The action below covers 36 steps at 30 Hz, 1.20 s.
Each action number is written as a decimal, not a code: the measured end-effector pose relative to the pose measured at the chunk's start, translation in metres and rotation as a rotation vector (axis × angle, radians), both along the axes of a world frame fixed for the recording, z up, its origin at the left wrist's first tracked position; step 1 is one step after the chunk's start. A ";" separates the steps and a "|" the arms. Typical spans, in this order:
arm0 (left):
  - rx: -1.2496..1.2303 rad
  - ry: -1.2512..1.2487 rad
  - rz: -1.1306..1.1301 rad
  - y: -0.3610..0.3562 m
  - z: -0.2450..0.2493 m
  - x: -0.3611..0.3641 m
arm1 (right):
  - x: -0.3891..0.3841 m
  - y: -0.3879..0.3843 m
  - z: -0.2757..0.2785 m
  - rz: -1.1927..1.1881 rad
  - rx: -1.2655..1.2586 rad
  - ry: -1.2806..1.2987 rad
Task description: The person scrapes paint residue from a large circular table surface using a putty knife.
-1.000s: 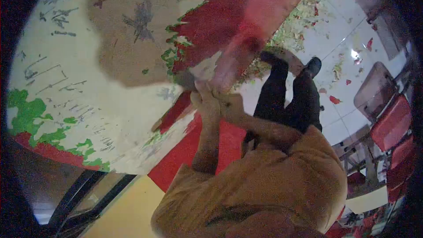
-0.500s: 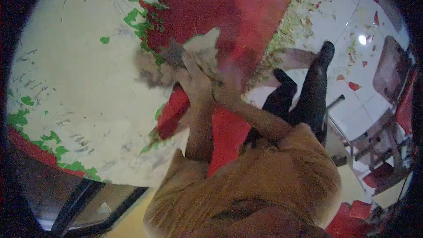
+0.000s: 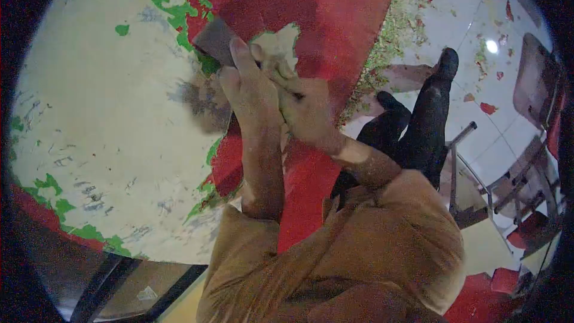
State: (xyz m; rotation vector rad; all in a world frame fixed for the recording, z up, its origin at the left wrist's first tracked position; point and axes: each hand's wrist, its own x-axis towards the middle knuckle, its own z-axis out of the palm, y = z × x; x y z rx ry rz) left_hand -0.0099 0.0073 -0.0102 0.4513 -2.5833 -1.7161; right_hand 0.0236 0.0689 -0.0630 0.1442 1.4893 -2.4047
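A scraper [image 3: 215, 42] with a broad grey blade lies against the tabletop [image 3: 113, 107], at the border of red and bared pale surface. My left hand [image 3: 248, 87] grips it near the blade, fingers pressed along its back. Close beside it, my right hand [image 3: 308, 110] is closed around the handle end, most of which is hidden by the fingers. Red coating [image 3: 347, 18] covers the far right part of the top, with ragged green patches [image 3: 173, 6] along its edge. A bare pale patch [image 3: 281, 45] shows just beyond my hands.
Peeled flakes [image 3: 388, 54] line the table's right edge and litter the white tiled floor [image 3: 478, 131]. My dark-clad legs [image 3: 421, 113] are beside the table. Chairs [image 3: 532, 84] stand at the right, and dark metal legs [image 3: 107, 281] show at lower left.
Both hands have turned slightly, and the scraper's blade now shows more plainly, further up and left. The view has shifted a little.
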 end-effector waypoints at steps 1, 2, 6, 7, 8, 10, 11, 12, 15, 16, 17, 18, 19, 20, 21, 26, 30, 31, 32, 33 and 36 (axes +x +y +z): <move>-0.011 -0.011 0.038 -0.003 -0.001 0.005 | 0.007 -0.001 0.001 -0.047 -0.016 -0.008; -0.020 -0.021 0.076 -0.007 -0.001 0.009 | 0.020 -0.004 0.000 -0.101 -0.033 -0.012; -0.498 -0.229 0.152 -0.014 -0.015 0.023 | 0.048 -0.017 -0.022 -0.060 0.152 0.061; -0.466 -0.243 0.160 -0.006 -0.006 0.020 | 0.042 -0.013 -0.017 -0.039 0.146 -0.002; -0.435 -0.257 0.168 0.003 0.004 0.017 | 0.026 -0.011 -0.014 -0.016 0.134 -0.058; -0.203 -0.122 0.234 0.010 -0.003 0.012 | 0.022 -0.006 -0.021 -0.012 0.115 -0.060; -0.179 -0.069 0.234 0.007 -0.010 0.012 | 0.038 -0.010 -0.030 -0.026 0.094 -0.014; -0.340 -0.051 0.181 -0.021 -0.027 0.033 | 0.039 -0.010 -0.032 -0.011 0.071 -0.015; -0.170 -0.170 0.320 -0.013 -0.024 0.020 | 0.031 -0.002 -0.022 0.117 -0.007 -0.110; -0.126 -0.211 0.349 -0.014 -0.017 0.018 | 0.025 -0.003 -0.017 0.093 0.027 -0.107; -0.082 -0.253 0.380 -0.015 -0.010 0.017 | 0.015 -0.004 -0.017 0.069 0.061 -0.099; -0.137 -0.278 0.337 -0.021 -0.010 0.022 | 0.018 -0.005 -0.018 0.054 0.080 -0.088; -0.190 -0.304 0.290 -0.029 -0.012 0.027 | 0.020 -0.007 -0.019 0.039 0.100 -0.076; -0.237 -0.320 0.234 -0.036 -0.016 0.028 | 0.036 -0.012 -0.028 0.030 0.104 -0.049; -0.282 -0.339 0.177 -0.033 -0.016 0.022 | 0.030 -0.007 -0.027 0.000 0.110 -0.013; -0.741 -0.287 0.020 0.014 0.005 -0.019 | -0.013 0.009 -0.011 0.015 0.064 -0.017; -0.343 -0.314 0.325 -0.008 -0.011 0.017 | 0.065 -0.033 -0.063 0.011 0.110 0.033; -0.282 -0.351 0.345 -0.005 -0.012 0.017 | 0.057 -0.030 -0.063 0.003 0.171 0.042; -0.222 -0.388 0.366 -0.001 -0.013 0.016 | 0.052 -0.032 -0.061 -0.001 0.230 0.044; -0.318 -0.329 0.266 0.004 -0.010 0.003 | 0.041 -0.027 -0.053 -0.020 0.203 0.034; -0.570 -0.214 0.150 0.000 -0.021 -0.002 | 0.009 -0.005 -0.034 -0.097 0.096 0.041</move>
